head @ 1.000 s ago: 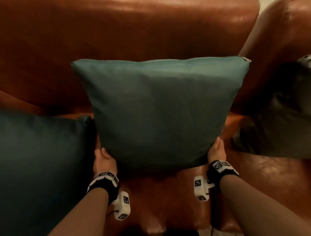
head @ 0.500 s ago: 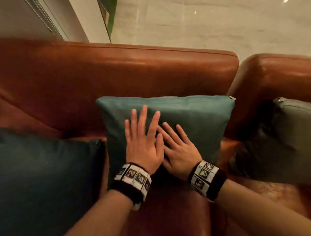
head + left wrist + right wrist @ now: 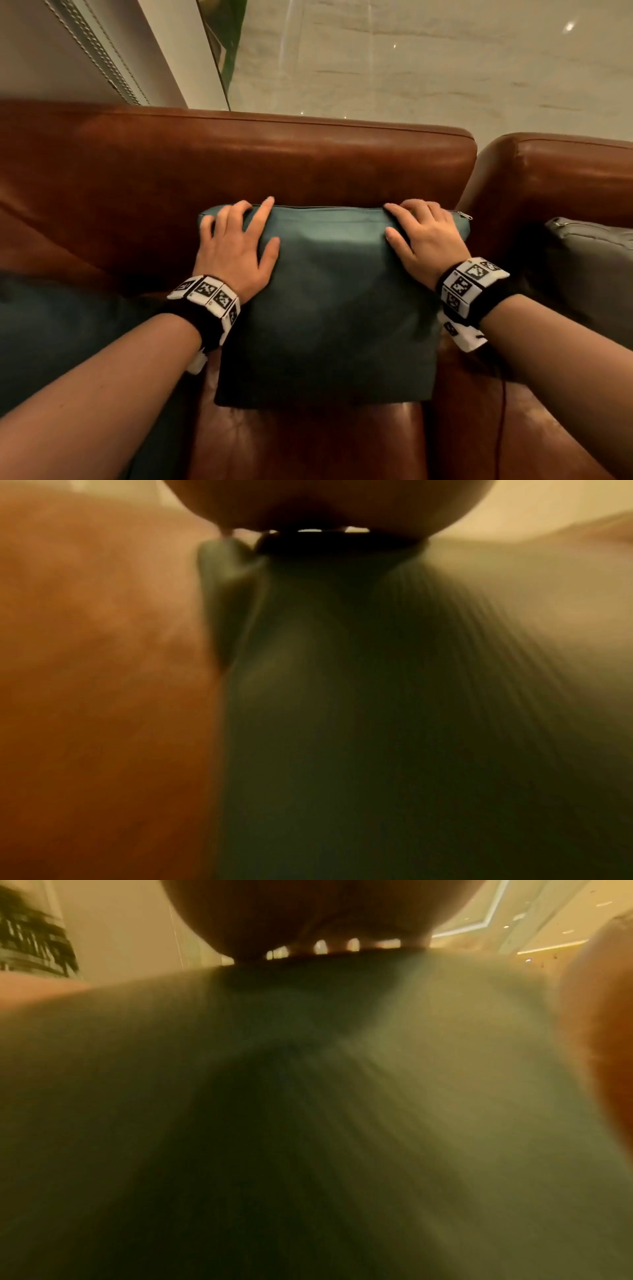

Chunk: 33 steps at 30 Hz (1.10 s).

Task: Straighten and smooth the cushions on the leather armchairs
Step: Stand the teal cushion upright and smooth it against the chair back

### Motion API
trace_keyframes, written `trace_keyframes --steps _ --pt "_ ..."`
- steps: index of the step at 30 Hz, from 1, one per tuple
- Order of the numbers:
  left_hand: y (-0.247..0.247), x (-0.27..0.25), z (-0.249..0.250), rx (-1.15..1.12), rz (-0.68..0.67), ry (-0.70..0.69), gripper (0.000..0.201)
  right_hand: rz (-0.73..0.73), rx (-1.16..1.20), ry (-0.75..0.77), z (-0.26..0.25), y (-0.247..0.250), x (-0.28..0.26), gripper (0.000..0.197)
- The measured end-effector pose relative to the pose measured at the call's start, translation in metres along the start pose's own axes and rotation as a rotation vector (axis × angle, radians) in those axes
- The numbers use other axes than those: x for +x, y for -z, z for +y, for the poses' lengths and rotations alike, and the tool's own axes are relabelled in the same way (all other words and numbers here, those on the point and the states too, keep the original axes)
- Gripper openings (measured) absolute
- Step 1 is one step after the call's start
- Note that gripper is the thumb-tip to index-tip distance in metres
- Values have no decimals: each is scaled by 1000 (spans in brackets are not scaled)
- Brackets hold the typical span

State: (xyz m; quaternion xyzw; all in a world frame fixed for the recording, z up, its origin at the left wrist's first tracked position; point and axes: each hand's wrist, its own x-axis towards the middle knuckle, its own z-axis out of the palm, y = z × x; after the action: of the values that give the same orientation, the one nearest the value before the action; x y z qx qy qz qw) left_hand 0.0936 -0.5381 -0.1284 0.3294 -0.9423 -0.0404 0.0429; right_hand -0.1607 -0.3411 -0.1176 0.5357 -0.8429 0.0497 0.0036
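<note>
The teal cushion [image 3: 329,301] stands upright at the centre of the brown leather armchair [image 3: 239,161], its back against the backrest and its lower edge on the seat. The fabric is plain and matte, with a shallow hollow near the upper middle and a zipper along the top seam; the metal zipper pull [image 3: 466,215] sits at the 2 o'clock corner. The left hand [image 3: 236,250] lies palm-down on the 10 o'clock corner of the cushion, fingers spread, with the fingertips bent over the top seam. The right hand [image 3: 424,240] lies on the 2 o'clock corner, fingers bent over the top edge; neither hand encloses the cushion. Both wrist views are blurred and show only teal fabric under each palm. Half a second earlier, both hands lay side by side, flat on the middle of the cushion face; they have since moved apart and upward to the two top corners. A darker cushion [image 3: 58,335] lies at 9 o'clock, and a grey cushion [image 3: 589,270] rests at 3 o'clock on the adjacent armchair [image 3: 565,178]. Each wristband [image 3: 209,298] carries black-and-white square marker patterns; no legible writing or brand is visible.
</note>
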Motion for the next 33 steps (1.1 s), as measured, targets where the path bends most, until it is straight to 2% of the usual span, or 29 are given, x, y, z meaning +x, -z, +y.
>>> trace_keyframes --steps 3,5,8,10,12,15,17,21,22,24,26,28,30,32,33 --pt "10 27 19 -8 50 -7 45 -120 9 -76 -10 4 28 47" --pt "15 40 27 -34 -13 -14 32 -178 61 -76 -11 6 35 37" --pt "18 46 23 -123 -115 -8 23 -98 168 -6 -12 16 25 24" --pt "18 46 16 -106 -79 -46 23 -29 194 43 -16 22 20 21" --pt "19 45 7 -118 -32 -65 27 10 184 84 -17 25 25 21" --pt "16 38 -18 7 2 -93 40 -69 122 71 3 19 30 32" --pt "14 29 -42 101 -42 -78 48 -130 100 43 23 17 26 40" --pt "18 31 -58 103 -57 -76 50 -121 128 72 47 11 21 57" --pt "19 34 -56 55 -44 -41 48 -102 121 73 47 12 22 57" --pt "20 35 -54 -144 -35 126 41 4 97 31 46 11 18 50" --pt "21 24 -62 -436 25 345 35 181 218 -164 54 8 5 36" --pt "19 4 -68 -681 106 541 43 293 507 -453 64 2 -16 34" --pt "10 -14 -61 -811 50 687 52 214 808 -711 63 -16 -34 45" --pt "-2 -24 -47 -918 35 740 48 86 1073 -942 51 -35 -43 61" --pt "-6 -23 -42 -921 62 752 43 97 1139 -1025 45 -42 -46 68"
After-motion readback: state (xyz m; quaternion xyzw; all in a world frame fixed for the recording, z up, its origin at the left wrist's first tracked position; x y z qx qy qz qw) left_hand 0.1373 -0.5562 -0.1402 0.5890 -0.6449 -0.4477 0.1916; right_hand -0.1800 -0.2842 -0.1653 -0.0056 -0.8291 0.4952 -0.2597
